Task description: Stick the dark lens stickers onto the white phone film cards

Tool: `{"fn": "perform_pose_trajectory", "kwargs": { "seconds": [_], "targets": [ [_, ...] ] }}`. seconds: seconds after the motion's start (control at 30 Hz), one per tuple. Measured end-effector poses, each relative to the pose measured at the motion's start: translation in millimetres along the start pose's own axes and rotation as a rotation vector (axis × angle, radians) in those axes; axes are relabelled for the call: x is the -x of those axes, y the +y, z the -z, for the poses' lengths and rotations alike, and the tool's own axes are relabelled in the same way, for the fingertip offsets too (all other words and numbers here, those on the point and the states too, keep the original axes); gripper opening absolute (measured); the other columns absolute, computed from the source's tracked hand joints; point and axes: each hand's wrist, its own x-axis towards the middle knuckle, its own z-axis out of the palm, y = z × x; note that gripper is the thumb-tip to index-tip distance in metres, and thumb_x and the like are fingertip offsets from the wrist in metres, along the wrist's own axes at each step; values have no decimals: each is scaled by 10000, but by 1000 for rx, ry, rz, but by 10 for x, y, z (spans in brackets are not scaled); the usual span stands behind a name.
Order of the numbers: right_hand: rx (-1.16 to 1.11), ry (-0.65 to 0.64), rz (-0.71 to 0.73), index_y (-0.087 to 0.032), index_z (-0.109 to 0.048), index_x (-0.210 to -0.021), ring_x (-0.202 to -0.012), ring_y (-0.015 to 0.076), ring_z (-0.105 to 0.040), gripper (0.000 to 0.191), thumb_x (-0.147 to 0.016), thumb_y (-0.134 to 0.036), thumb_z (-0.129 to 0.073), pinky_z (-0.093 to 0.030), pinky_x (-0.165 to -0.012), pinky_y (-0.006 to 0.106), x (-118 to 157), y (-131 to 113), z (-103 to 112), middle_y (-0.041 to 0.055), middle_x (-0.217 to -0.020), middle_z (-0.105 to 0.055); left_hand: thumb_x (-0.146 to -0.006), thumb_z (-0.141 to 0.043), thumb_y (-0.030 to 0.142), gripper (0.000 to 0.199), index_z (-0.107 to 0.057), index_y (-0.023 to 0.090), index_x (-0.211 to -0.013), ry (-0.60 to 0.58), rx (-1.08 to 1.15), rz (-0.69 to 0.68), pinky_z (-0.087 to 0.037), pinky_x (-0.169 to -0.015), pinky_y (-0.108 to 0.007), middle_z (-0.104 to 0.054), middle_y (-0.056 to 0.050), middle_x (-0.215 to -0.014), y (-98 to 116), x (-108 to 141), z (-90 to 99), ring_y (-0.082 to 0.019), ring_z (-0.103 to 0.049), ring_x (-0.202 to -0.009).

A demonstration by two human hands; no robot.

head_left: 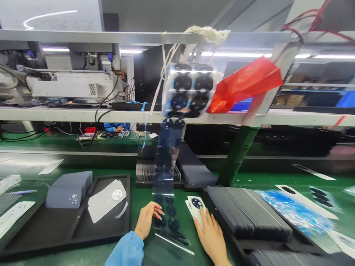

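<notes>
A white phone back panel (200, 216) with a dark round camera area lies on the green table, another pale edge showing beneath it. My right hand (212, 236) is laid over its lower part, thumb at the left edge and fingers on its face and right side. A clear film strip (165, 181) bearing dark camera-shaped stickers hangs from a roll (191, 90) down to the table. Beside the strip's left edge, my left hand (146, 220) has its fingers curled together toward the thumb. Whatever lies between those fingertips is too small to make out.
On the left, a black tray (100, 236) holds grey panels (69, 188) and white sheets (108, 199). Stacked dark panels (246, 210) fill a tray at right, beside blue film pieces (296, 210). A red bag (249, 83) hangs from the frame; a co-worker's blue sleeve (112, 126) shows behind.
</notes>
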Motion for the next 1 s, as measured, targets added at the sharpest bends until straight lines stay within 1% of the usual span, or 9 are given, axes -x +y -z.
{"fn": "perform_pose_trajectory", "kwargs": {
  "seconds": [0.07,0.2,0.27,0.37,0.43,0.53,0.73,0.87,1.0],
  "targets": [
    [-6,-40,-27,-104,-488,-1415,-1237,372,-556,622,-964,-456,-244,-459,-993,506,-21,-37,97,195,-1401,-543,-841,-406,752,660,-671,149,-813,11,9,3,-514,-641,-332,-730,-99,-735,-25,1,-11,-183,-644,-595],
    [-2,-98,-27,-64,-517,-1376,-1242,366,-550,646,-958,-453,-216,-470,-968,466,-75,-104,256,228,-1501,-409,-833,-411,757,664,-663,144,-787,39,29,11,-506,-617,-319,-724,-98,-708,-85,-12,-18,-171,-630,-566],
    [-7,-105,-30,-46,-521,-1366,-1247,364,-545,655,-956,-446,-204,-470,-962,455,-98,-121,298,248,-1500,-396,-838,-404,753,664,-659,142,-784,57,39,12,-506,-609,-314,-721,-99,-703,-106,-22,-13,-166,-626,-560],
    [-19,-95,-56,-53,-548,-1341,-1230,364,-554,668,-953,-452,-179,-468,-955,463,-124,-125,318,259,-1450,-452,-835,-401,755,663,-648,143,-775,78,54,6,-505,-592,-309,-711,-95,-684,-123,-34,-11,-160,-615,-539],
    [-31,-57,-58,-57,-588,-1301,-1242,378,-536,681,-946,-462,-170,-463,-959,481,-136,-112,310,257,-1418,-488,-828,-401,762,666,-640,144,-763,83,63,0,-500,-575,-306,-699,-89,-660,-128,-36,-20,-155,-603,-517],
    [-59,20,-12,-47,-645,-1228,-1261,392,-507,687,-935,-469,-189,-458,-968,496,-150,-68,275,256,-1375,-536,-821,-403,768,666,-631,147,-740,82,75,-6,-489,-554,-300,-684,-80,-630,-138,-24,-44,-150,-589,-494],
    [-168,147,88,-60,-707,-1118,-1186,383,-567,696,-943,-519,-214,-469,-960,505,-155,59,160,239,-1233,-647,-845,-403,739,644,-636,149,-736,88,83,-1,-475,-541,-288,-683,-79,-632,-169,17,-64,-149,-588,-495],
    [-277,163,138,-101,-720,-1085,-1165,371,-589,683,-956,-570,-240,-459,-969,507,-143,76,153,207,-1159,-694,-873,-377,717,639,-646,148,-759,101,65,12,-488,-578,-301,-697,-92,-659,-164,22,-60,-163,-609,-532],
    [-316,160,128,-112,-718,-1074,-1137,351,-611,643,-968,-560,-269,-448,-971,497,-143,3,226,193,-1117,-718,-898,-341,696,634,-644,155,-773,110,26,32,-510,-626,-316,-713,-102,-697,-128,18,-64,-179,-636,-585]
  ]
}}
